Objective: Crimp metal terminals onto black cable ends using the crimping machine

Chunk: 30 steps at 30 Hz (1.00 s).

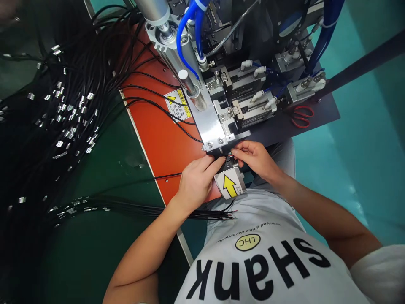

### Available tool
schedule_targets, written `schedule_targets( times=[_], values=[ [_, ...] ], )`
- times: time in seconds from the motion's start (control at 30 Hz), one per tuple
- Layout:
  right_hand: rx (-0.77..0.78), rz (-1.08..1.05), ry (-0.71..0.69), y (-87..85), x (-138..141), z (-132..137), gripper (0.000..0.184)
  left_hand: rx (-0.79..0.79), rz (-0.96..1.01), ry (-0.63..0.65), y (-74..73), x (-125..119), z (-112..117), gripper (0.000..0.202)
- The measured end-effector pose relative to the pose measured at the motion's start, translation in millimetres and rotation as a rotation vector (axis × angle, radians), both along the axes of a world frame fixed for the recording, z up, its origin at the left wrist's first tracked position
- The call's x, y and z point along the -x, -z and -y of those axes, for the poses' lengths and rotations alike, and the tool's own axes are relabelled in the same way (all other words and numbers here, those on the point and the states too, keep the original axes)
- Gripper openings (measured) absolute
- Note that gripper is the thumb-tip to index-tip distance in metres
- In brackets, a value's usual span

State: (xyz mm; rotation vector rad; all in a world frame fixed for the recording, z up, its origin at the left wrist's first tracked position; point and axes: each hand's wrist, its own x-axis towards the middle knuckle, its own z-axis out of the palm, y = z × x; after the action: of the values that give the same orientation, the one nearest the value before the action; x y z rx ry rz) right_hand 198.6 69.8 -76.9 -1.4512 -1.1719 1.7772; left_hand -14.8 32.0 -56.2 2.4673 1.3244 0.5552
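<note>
Nearest the person, a loose bundle of black cables (142, 207) lies across the tabletop edge, its stripped ends fanned out just below the wrists. Above it, both hands meet at the front of the machine. The left hand (196, 177) comes in from the orange plate (158, 131) and the right hand (256, 158) from the other side. Their fingers are drawn together on a small black fitting (228, 161) at the mouth of the fixture. The left thumb and forefinger are pinched on its near-left corner, and the right fingertips are curled down onto its top right (whether a wire end is already inside is too small to tell).

The fitting sits between the two sets of fingers, touching both, directly under the steel bracket (218, 126) and just above the tilted arrow label (230, 185). This reads as the seating step, with a part being lined up and held in the fixture. The next move would seem to call for a steady, square hold, with fingertips kept clear of the slides above.

Farther off are a yellow warning sticker (178, 105), a pneumatic cylinder (160, 19) with blue hoses (185, 29), red-handled scissors (302, 116) on the dark base, and a large heap of black leads with metal ends (63, 109) at left.
</note>
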Motion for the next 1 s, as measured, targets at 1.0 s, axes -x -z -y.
schedule_targets(
  times=[1.0],
  values=[
    [0.028,-0.041,0.106,3.7,-23,18,0.049,-0.014,-0.265,-0.352,-6.7,5,71,0.052]
  ],
)
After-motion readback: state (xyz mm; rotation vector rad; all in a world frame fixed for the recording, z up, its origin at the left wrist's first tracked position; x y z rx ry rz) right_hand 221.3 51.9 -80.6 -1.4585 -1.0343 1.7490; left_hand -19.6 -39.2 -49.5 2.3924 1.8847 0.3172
